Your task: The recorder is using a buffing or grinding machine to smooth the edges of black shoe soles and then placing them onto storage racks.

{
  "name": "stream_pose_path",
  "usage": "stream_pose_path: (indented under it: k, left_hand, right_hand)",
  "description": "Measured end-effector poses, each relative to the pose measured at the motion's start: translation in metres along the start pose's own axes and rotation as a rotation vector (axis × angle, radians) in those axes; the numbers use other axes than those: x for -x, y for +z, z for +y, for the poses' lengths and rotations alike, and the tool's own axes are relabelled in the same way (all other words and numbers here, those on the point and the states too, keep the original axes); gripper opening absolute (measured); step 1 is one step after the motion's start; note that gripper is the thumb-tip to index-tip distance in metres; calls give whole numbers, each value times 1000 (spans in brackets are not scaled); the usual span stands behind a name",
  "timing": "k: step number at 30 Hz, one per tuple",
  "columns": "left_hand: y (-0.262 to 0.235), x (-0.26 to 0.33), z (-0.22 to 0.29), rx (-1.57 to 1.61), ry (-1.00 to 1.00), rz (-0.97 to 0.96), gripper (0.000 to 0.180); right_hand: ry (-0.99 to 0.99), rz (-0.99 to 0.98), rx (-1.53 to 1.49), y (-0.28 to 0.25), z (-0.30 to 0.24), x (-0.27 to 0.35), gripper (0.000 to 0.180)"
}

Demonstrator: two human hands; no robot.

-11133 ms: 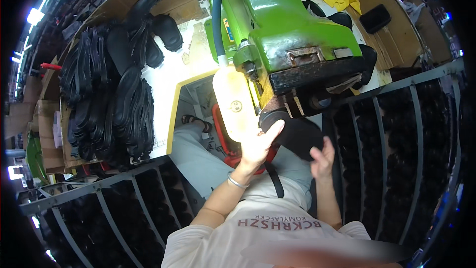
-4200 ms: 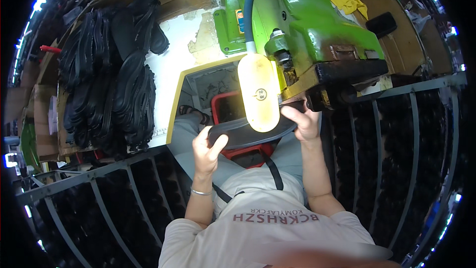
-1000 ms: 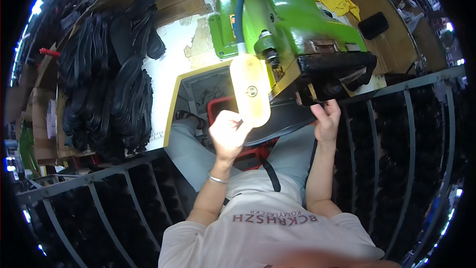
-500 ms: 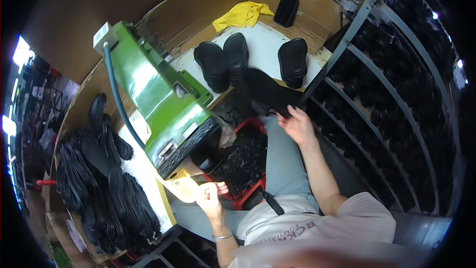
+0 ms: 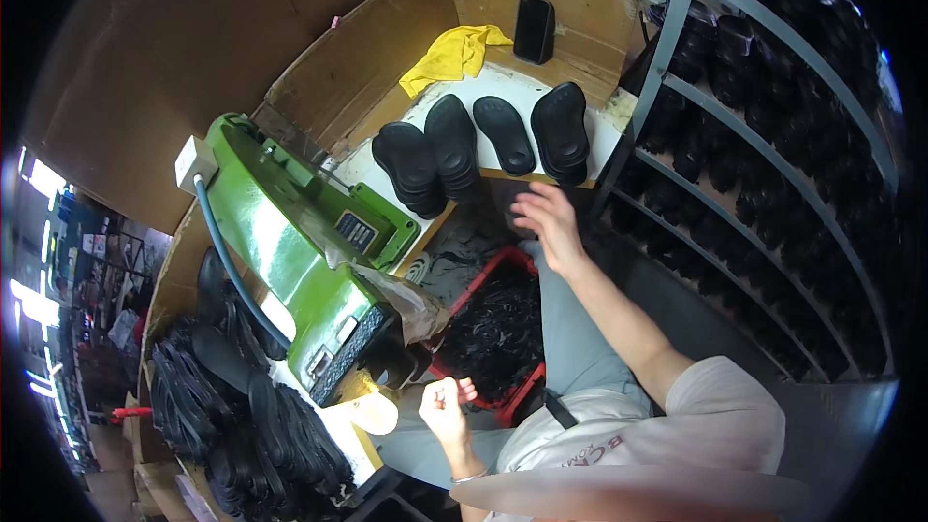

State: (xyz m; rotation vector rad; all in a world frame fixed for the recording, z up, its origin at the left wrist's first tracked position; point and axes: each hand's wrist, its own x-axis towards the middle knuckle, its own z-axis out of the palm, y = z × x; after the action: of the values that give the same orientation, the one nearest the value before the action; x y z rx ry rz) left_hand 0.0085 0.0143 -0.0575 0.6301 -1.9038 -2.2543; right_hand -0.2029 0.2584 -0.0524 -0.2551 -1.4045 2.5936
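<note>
- Tall rack down the right side, shelves packed with black soles; untouched.
- Green machine slanted across the left. One second before, sat straight ahead with a sole pressed to it by both hands; now off to the side, with nothing held against it.
- Heap of black soles at lower left, beside the machine's base.
- Red crate between the knees, full of black scraps.
- White table inside the cardboard walls at the top, with a yellow cloth and a black phone at the back.
- Stacks of soles along the table's near edge, plus another stack further right.
- Single sole lying flat between those stacks. Absent from that gap half a second earlier, when the right hand carried a sole toward the table. Judged to be that same sole, now set down and out of the hands.
- Right hand just below the table edge, near the single sole but apart from it; fingers spread wide, palm empty.
- Left hand low by the crate's near corner, close to a pale oval lamp head; fingers half curled, nothing seen in them, though a small pinched item could not be ruled out.
</note>
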Motion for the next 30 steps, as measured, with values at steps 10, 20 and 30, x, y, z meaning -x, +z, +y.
stream_pose_path:
  k: [10, 20, 30]
  left_hand:
    - [4, -14, -4, 16, -37, -36, 15]
    - [13, -16, -3, 5, -55, -38, 18]
    - [6, -17, -7, -16, -119, -4, 17]
  right_hand:
    - [-180, 277, 724, -45, -54, -116, 79]
    - [-240, 168, 644, -44, -34, -152, 75]
    - [-708, 296, 1725, 14, -60, -117, 65]
